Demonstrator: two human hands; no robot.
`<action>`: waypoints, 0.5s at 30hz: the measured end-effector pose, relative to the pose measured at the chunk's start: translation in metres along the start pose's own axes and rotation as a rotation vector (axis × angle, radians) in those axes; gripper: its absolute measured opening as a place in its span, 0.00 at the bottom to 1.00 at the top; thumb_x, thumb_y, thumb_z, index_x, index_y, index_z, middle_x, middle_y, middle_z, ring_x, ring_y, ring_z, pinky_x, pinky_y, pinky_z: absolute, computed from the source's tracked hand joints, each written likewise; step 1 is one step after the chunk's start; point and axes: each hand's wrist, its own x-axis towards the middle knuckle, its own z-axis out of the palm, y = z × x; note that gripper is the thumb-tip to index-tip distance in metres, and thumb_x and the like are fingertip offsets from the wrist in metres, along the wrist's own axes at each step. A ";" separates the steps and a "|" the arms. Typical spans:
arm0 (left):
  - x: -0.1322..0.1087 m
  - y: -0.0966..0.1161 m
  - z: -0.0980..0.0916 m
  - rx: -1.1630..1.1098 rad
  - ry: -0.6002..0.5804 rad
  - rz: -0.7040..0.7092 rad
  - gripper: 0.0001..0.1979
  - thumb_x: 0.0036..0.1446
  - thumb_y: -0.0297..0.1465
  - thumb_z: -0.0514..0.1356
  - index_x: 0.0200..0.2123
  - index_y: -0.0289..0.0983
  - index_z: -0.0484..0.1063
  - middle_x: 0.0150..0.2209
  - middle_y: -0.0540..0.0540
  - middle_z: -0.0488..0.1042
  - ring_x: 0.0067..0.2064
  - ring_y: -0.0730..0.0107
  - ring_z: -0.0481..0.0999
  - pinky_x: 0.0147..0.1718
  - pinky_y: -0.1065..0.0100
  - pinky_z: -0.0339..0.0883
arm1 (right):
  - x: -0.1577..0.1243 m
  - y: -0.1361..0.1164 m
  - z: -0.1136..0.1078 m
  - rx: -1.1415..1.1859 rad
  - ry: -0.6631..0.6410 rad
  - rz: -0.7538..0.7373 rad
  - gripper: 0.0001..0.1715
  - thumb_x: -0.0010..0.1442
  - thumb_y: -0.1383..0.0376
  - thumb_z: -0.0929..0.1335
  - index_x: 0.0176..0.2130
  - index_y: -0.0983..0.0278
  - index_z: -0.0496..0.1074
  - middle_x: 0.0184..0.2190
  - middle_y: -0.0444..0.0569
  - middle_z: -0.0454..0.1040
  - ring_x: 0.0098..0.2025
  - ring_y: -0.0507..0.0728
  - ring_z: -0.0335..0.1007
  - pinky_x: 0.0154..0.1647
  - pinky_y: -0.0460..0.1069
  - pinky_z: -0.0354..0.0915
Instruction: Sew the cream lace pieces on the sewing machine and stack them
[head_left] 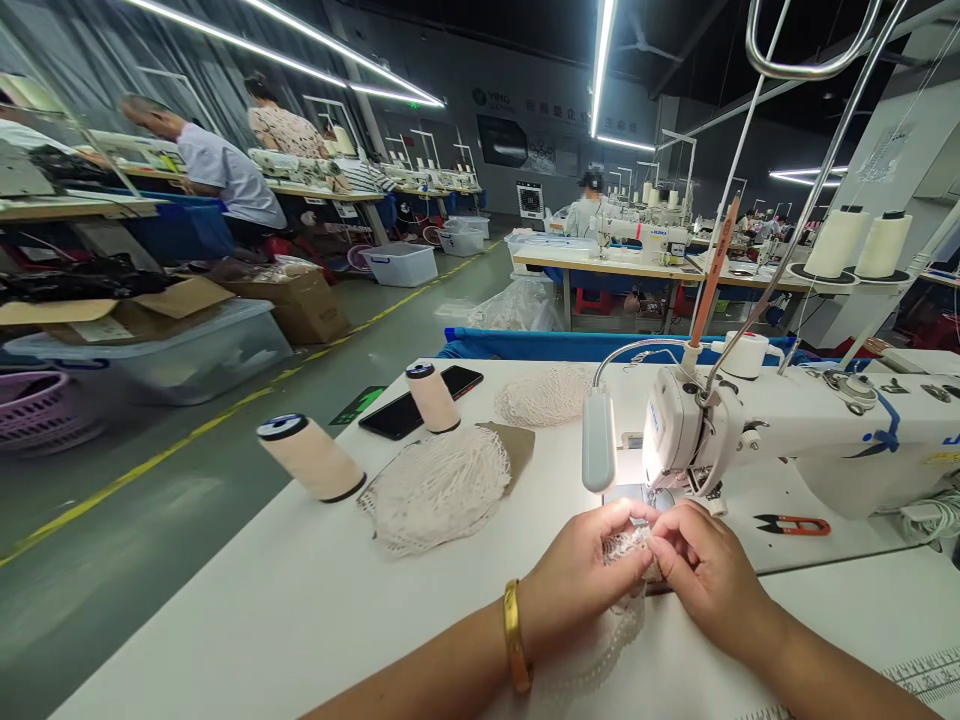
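My left hand [589, 570] and my right hand [701, 570] meet just in front of the needle of a white sewing machine [810, 440]. Both pinch a small piece of white lace [628, 548] between curled fingers. The lace trails down toward me under my left hand. A gold bangle [514, 636] sits on my left wrist. The machine's small lamp [598, 452] shines onto the lace.
On the white table [300, 590] lie two piles of white lace [439, 487], two thread cones [311, 458], a black phone [420, 401] and red snips [795, 524]. Two big cones [855, 243] stand on the rack behind. Other people work at far tables.
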 end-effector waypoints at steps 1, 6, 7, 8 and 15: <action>0.000 0.001 0.000 -0.021 -0.010 -0.014 0.16 0.57 0.40 0.60 0.45 0.40 0.78 0.40 0.47 0.81 0.42 0.60 0.78 0.40 0.65 0.72 | 0.000 0.000 0.000 0.002 0.003 0.000 0.12 0.74 0.62 0.62 0.36 0.59 0.69 0.28 0.43 0.70 0.29 0.55 0.67 0.31 0.48 0.62; 0.000 0.001 0.001 -0.051 0.027 -0.106 0.12 0.57 0.42 0.62 0.36 0.39 0.73 0.27 0.51 0.75 0.34 0.63 0.76 0.32 0.68 0.69 | -0.001 0.000 0.000 0.031 0.013 0.027 0.12 0.73 0.61 0.63 0.37 0.59 0.70 0.29 0.43 0.71 0.29 0.54 0.67 0.31 0.48 0.62; 0.000 0.000 0.001 -0.062 0.029 -0.117 0.13 0.57 0.43 0.62 0.35 0.39 0.72 0.25 0.52 0.73 0.33 0.64 0.75 0.31 0.68 0.69 | -0.001 0.000 0.000 0.039 0.011 0.038 0.12 0.73 0.60 0.63 0.37 0.59 0.71 0.29 0.43 0.71 0.29 0.54 0.67 0.31 0.48 0.62; 0.000 0.000 0.002 -0.081 0.023 -0.127 0.14 0.57 0.44 0.62 0.34 0.39 0.70 0.24 0.53 0.72 0.30 0.65 0.74 0.30 0.68 0.68 | -0.001 0.000 0.000 0.049 0.008 0.048 0.12 0.73 0.60 0.63 0.37 0.59 0.71 0.29 0.43 0.71 0.29 0.54 0.67 0.31 0.48 0.62; 0.000 -0.003 -0.001 -0.147 -0.056 -0.111 0.19 0.57 0.49 0.63 0.33 0.39 0.69 0.27 0.52 0.72 0.29 0.68 0.70 0.28 0.69 0.64 | 0.000 -0.001 -0.009 0.369 -0.144 0.276 0.14 0.71 0.54 0.67 0.36 0.60 0.69 0.25 0.40 0.66 0.28 0.53 0.60 0.30 0.47 0.57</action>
